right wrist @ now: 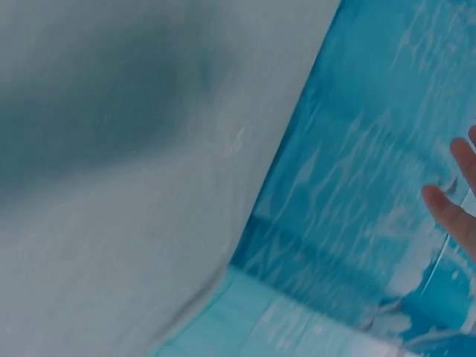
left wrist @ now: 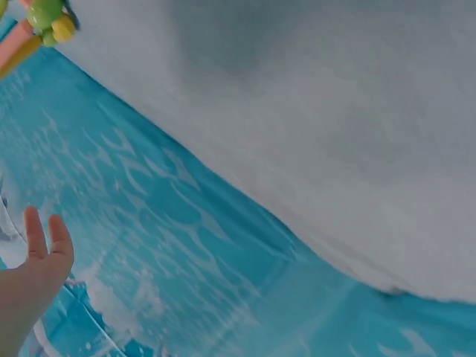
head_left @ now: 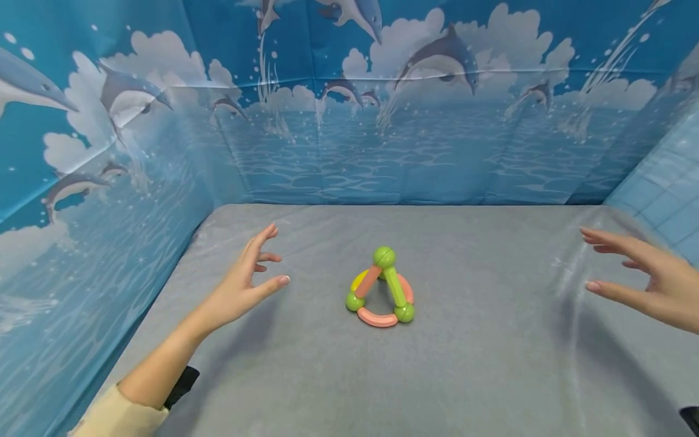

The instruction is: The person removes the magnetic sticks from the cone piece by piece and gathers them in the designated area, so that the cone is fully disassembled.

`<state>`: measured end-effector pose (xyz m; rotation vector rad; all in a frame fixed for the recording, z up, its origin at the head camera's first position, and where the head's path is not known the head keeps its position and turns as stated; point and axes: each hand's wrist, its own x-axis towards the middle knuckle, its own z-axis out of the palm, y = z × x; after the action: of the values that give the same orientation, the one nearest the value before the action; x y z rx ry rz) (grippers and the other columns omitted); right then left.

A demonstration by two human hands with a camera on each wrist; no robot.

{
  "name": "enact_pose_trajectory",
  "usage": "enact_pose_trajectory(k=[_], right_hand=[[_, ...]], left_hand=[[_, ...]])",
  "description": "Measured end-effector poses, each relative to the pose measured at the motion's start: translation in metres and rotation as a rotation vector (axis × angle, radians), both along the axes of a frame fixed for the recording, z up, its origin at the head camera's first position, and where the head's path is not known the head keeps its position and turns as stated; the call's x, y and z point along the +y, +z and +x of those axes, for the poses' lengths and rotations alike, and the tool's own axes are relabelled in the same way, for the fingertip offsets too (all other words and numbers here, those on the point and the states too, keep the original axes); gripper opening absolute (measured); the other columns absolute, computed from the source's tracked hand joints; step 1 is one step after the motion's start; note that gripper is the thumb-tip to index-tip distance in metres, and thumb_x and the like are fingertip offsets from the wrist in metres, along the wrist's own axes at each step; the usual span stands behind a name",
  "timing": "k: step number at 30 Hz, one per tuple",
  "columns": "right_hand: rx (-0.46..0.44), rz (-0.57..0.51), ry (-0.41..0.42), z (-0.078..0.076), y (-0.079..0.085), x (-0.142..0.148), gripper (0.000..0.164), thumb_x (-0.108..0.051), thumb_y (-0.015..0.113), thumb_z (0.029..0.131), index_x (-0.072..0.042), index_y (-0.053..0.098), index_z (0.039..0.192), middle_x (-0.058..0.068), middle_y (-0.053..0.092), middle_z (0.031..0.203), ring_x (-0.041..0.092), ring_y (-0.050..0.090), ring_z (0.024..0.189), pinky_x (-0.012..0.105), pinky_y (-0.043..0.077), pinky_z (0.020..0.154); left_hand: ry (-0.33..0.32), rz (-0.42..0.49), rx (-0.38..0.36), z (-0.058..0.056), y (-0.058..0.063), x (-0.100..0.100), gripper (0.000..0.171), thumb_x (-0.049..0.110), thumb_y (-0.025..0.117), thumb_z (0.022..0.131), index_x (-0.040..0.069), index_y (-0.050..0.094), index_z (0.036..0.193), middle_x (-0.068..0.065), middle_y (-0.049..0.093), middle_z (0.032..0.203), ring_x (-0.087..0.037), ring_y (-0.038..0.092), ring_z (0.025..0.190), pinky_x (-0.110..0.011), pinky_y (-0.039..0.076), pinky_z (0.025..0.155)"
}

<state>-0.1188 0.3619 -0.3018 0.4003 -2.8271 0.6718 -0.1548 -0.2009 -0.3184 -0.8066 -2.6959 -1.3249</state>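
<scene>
Left grip (head_left: 238,288) and right grip (head_left: 668,288) hover released either side of the green-orange-yellow plastic ball-and-rod pyramid (head_left: 394,287); seemingly pre-contact, grasping calls for reaching inward.

Bright head view, soft-edged shadows, dimmer wrist views, slightly hazy

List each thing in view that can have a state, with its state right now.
Ball-and-rod toy: assembled, standing on the grey cloth, untouched.
Left hand: empty, thumb and fingers apart, left of the toy.
Right hand: empty, thumb and fingers apart, right of the toy.
Grey cloth: spread out, creased toward the right.
Dolphin backdrop: hanging, with fold lines.
</scene>
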Motion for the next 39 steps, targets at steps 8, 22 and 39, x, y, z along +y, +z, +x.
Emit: enact_pose_trajectory(k=[8, 22, 39], right_hand=[[0.09, -0.039, 0.137, -0.018, 0.011, -0.046, 0.064, -0.005, 0.075, 0.078, -0.013, 0.048, 0.136, -0.021, 0.045, 0.123, -0.016, 0.044, 0.095, 0.002, 0.033, 0.076], [0.016, -0.159, 0.508, -0.052, 0.005, -0.134, 0.055, -0.001, 0.07, 0.081, -0.01, 0.052, 0.132, 0.007, 0.058, 0.119, 0.004, 0.06, 0.09, 0.024, 0.051, 0.076], [-0.159, -0.23, 0.59, -0.075, 0.0, -0.204, 0.057, 0.001, 0.072, 0.079, -0.006, 0.052, 0.132, 0.012, 0.057, 0.122, 0.016, 0.062, 0.09, 0.033, 0.052, 0.077]], left_hand=[[-0.07, 0.059, -0.104, -0.011, -0.009, 0.037, 0.069, 0.028, 0.064, 0.09, 0.029, 0.025, 0.146, 0.0, 0.043, 0.135, -0.016, 0.055, 0.109, -0.047, 0.039, 0.094], [-0.174, 0.028, -0.148, -0.035, -0.015, 0.102, 0.063, 0.026, 0.066, 0.089, 0.019, 0.035, 0.143, -0.004, 0.047, 0.132, -0.019, 0.058, 0.105, -0.048, 0.042, 0.092], [-0.188, 0.042, -0.228, -0.041, -0.022, 0.127, 0.046, 0.019, 0.064, 0.09, 0.008, 0.05, 0.132, -0.006, 0.051, 0.127, -0.018, 0.057, 0.1, -0.033, 0.047, 0.081]])
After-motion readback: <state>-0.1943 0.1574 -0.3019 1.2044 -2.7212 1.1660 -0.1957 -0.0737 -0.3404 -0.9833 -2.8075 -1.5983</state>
